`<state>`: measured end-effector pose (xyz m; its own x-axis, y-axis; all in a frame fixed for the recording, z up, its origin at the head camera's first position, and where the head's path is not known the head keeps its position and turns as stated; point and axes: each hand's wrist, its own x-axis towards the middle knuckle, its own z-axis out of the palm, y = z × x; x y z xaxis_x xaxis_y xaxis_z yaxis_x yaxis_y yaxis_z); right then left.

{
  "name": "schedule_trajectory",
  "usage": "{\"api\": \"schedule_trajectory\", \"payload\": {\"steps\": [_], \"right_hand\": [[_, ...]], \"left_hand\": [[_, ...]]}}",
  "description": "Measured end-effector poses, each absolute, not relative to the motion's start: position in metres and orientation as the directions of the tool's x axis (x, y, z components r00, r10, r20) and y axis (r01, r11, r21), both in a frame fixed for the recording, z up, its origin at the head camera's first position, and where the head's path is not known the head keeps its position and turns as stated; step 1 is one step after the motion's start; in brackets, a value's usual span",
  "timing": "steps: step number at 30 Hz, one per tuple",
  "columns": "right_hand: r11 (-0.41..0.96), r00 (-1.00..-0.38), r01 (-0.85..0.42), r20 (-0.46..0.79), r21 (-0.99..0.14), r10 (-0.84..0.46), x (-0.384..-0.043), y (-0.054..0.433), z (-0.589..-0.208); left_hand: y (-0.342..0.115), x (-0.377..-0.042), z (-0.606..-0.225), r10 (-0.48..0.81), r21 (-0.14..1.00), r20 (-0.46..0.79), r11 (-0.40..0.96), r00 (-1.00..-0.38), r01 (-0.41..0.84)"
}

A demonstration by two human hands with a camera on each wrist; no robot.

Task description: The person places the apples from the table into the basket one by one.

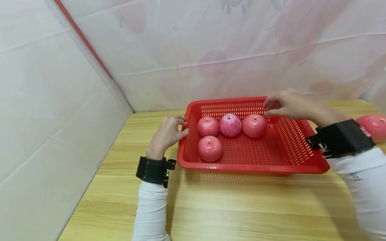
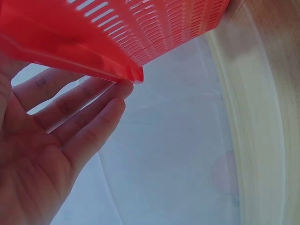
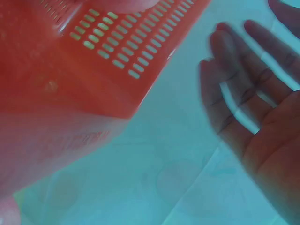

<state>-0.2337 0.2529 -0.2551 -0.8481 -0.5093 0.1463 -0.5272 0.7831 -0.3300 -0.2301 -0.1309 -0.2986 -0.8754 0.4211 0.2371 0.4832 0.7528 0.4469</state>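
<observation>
A red plastic basket [image 1: 253, 168] with slotted walls stands on the table. Inside it are a streaked purple-pink apple [image 1: 230, 125] and several smooth pink apples, among them one at the front left [image 1: 210, 149] and one in the middle of the back row [image 1: 254, 126]. My left hand [image 1: 167, 132] holds the basket's left rim; in the left wrist view some fingertips disappear behind that rim [image 2: 75, 61]. Above the basket's back right part is my right hand [image 1: 292, 104], fingers loosely bent and spread, with nothing in them. The right wrist view shows it apart from the basket [image 3: 93, 84].
At the far right, beyond my right wrist, lies another pink apple [image 1: 374, 127], with part of one more beside it. The wooden table [image 1: 120, 194] meets a pale sheet [image 1: 169, 67] behind the basket and another at the left.
</observation>
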Motion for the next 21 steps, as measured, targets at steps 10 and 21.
{"api": "schedule_trajectory", "payload": {"steps": [10, 21], "right_hand": [[0.814, -0.871, -0.486, 0.098, -0.318, -0.481, -0.232, 0.265, -0.252], [0.829, -0.875, -0.481, 0.095, -0.285, -0.475, -0.232, 0.279, -0.256]], "left_hand": [[-0.131, -0.229, -0.298, 0.414, 0.455, 0.230, 0.754, -0.881, 0.473], [-0.131, -0.230, -0.298, 0.424, 0.454, 0.232, 0.749, -0.875, 0.483]]}}
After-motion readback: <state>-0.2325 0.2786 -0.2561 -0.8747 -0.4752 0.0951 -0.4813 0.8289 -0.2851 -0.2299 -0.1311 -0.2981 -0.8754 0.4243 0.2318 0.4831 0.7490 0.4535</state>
